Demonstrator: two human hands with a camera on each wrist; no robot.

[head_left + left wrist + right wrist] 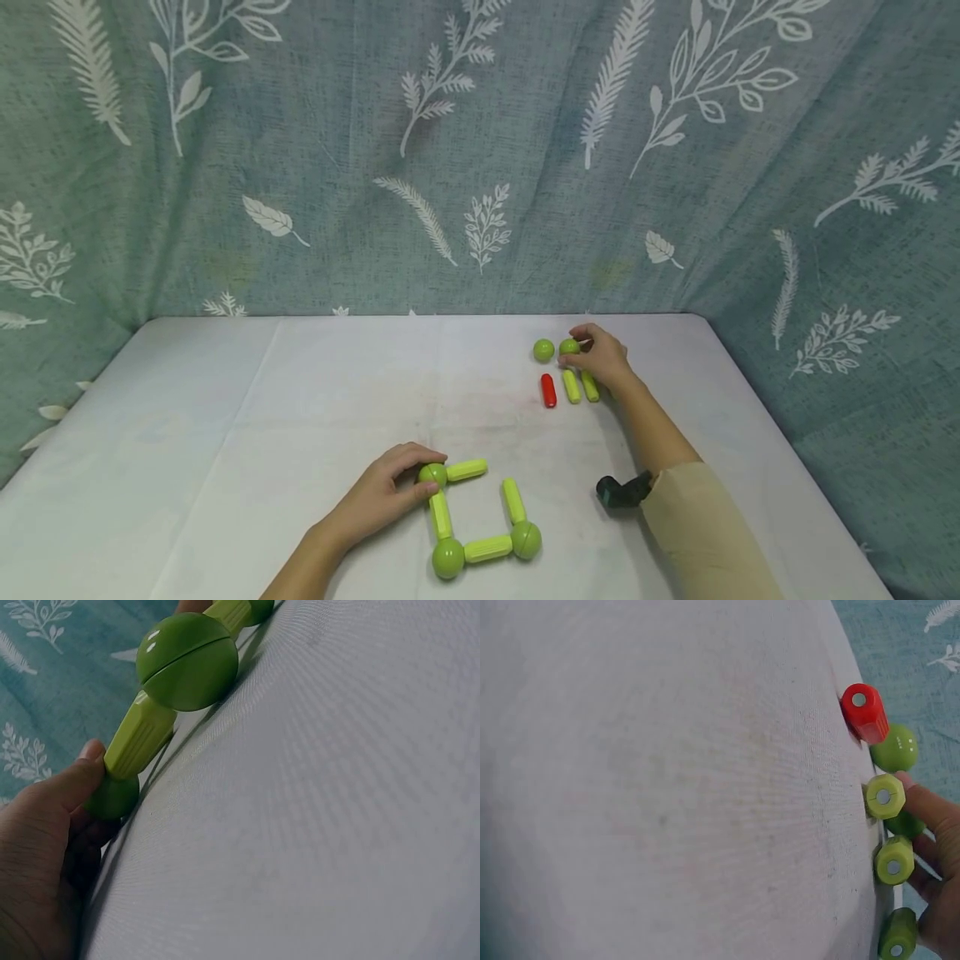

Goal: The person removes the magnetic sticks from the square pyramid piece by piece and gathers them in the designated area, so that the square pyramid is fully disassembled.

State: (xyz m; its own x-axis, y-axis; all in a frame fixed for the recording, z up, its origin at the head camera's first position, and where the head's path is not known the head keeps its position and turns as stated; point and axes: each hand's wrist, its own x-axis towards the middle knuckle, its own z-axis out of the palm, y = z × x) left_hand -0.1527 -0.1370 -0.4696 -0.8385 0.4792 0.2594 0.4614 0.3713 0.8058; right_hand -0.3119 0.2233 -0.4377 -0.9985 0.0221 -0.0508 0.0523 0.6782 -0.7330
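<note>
My left hand (386,492) pinches a green ball (428,473) at the far left corner of a four-sided shape of yellow-green magnetic rods (487,548) and green balls. This shape lies on the table with a gap at its far right corner. In the left wrist view, the thumb touches where the ball (118,799) meets a rod (141,736). At the back right, my right hand (600,357) grips another green ball (569,347) between thumb and fingers. That ball (905,824) is partly hidden behind rods in the right wrist view.
Beside the gripped ball sits a loose green ball (543,350). A red rod (548,390) and yellow-green rods (572,387) lie in a row before it. A black device (624,492) is on the right wrist. Patterned cloth (480,158) hangs behind the white table (300,400).
</note>
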